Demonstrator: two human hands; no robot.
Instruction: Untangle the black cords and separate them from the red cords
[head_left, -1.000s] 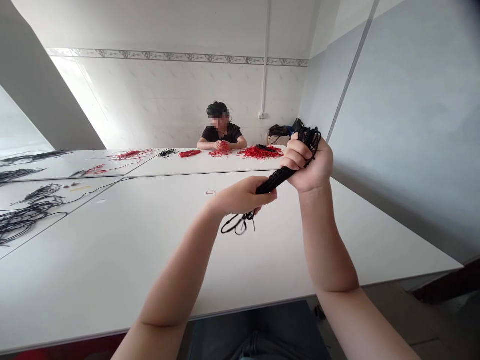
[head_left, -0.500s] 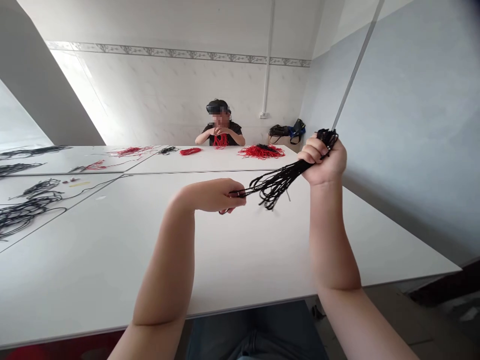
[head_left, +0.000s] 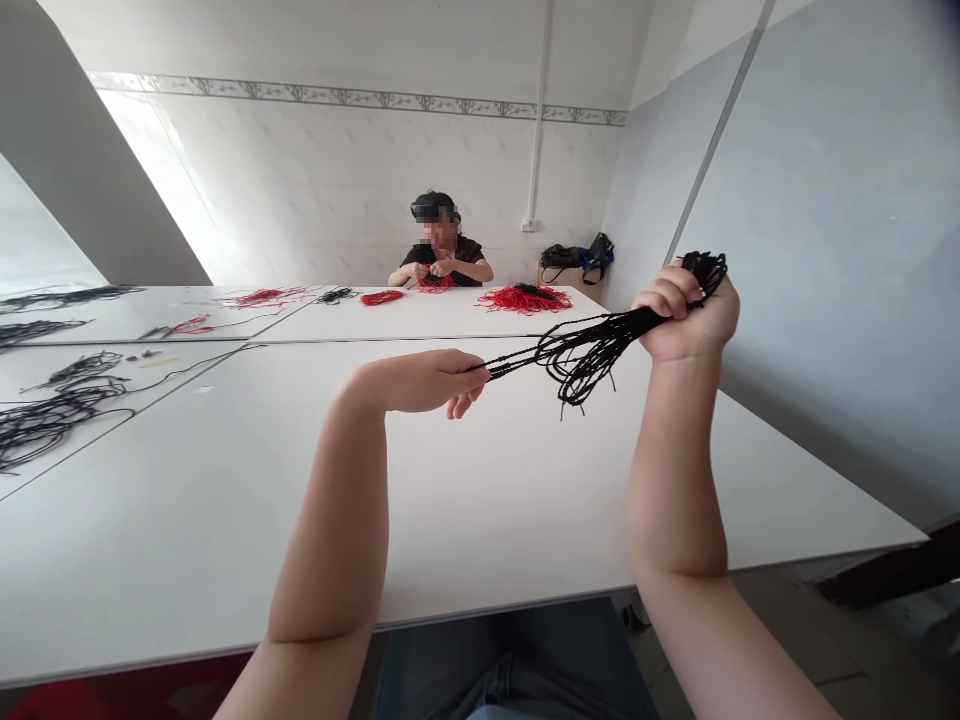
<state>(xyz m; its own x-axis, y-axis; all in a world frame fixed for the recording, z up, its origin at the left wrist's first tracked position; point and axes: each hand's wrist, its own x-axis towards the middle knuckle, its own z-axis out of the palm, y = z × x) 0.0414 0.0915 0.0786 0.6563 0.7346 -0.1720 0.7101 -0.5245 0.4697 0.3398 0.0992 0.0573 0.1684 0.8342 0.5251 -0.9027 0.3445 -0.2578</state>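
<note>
A bundle of black cords (head_left: 589, 350) hangs in the air above the white table (head_left: 510, 500), its loops drooping between my hands. My right hand (head_left: 690, 310) is wrapped round the thick end of the bundle, with short ends sticking out above the fist. At the other side, my left hand (head_left: 431, 382) pinches a few strands drawn out from the loops between thumb and fingers. Those strands run taut from one hand to the other.
Across the table a person (head_left: 441, 245) handles red cords. A red and black cord pile (head_left: 525, 298) and a red bundle (head_left: 382, 298) lie near the far edge. Black cords (head_left: 60, 420) spread at the left. Bags (head_left: 577, 258) rest beyond the far right corner.
My right hand has moved right with the bundle, and the strands to my left hand are longer and tauter. The person opposite has lowered their hands.
</note>
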